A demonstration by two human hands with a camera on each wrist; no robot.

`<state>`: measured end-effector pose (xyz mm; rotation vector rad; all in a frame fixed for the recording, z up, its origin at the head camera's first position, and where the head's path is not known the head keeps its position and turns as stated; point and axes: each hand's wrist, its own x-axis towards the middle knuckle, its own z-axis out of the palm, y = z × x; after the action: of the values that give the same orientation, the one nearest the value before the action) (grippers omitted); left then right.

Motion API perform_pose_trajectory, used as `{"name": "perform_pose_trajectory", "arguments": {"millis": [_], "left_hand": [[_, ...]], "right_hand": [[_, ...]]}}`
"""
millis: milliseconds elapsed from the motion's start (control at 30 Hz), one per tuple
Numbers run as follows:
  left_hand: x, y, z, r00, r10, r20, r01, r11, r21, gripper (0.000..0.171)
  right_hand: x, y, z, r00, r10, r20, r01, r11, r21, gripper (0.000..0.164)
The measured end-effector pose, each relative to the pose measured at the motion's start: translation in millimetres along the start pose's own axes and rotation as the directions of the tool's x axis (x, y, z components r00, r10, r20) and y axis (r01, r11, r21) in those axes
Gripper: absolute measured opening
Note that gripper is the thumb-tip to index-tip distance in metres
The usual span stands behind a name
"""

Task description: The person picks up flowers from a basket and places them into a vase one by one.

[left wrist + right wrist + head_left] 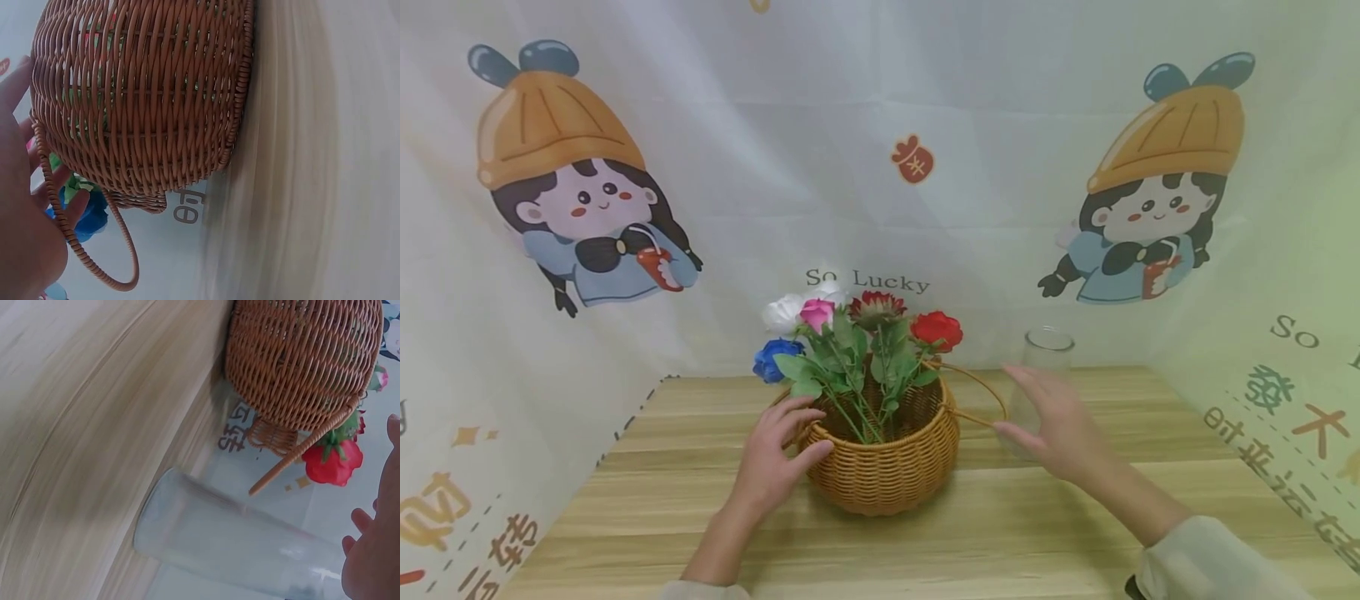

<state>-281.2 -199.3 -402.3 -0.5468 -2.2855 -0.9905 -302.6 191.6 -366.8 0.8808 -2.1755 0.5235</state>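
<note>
A round brown wicker basket [880, 483] stands on the table, holding artificial flowers with green leaves. Among the blooms are a blue rose [777, 361], a pink rose [817, 313], white roses [782, 314] and a red rose [937, 332]. My left hand [767, 458] is at the basket's left rim, fingers loosely bent and thumb apart from them. One looped handle [84, 253] crosses before that palm in the left wrist view. On the other side, my right hand [1063, 425] is spread, its thumb close to the right handle [992, 385]. Nothing shows in its grasp.
Behind my right hand stands a tall clear glass vase [219, 534], partly hidden by the hand in the head view. The wood-grain table [647, 492] meets a printed cloth [880, 192] at the back and sides.
</note>
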Motion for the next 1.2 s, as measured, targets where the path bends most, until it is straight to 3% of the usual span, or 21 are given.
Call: {"name": "perform_pose_trajectory", "arguments": {"millis": [400,600,1200], "left_hand": [[2.2,-2.7,-0.8,0.998,-0.051,-0.03,0.048,0.996,-0.078,0.03],[2.3,-3.2,-1.8,0.998,-0.059,-0.024,0.057,0.994,-0.097,0.031],[2.9,-3.0,4.1,0.998,-0.028,-0.063,0.022,0.995,-0.102,0.031]], "right_hand": [[17,-18,16,0.997,0.069,0.017,-0.071,0.989,0.133,0.078],[24,-24,23,0.997,0.081,0.01,-0.082,0.988,0.134,0.078],[49,-46,35,0.978,0.18,0.105,-0.2,0.953,0.226,0.077]]}}
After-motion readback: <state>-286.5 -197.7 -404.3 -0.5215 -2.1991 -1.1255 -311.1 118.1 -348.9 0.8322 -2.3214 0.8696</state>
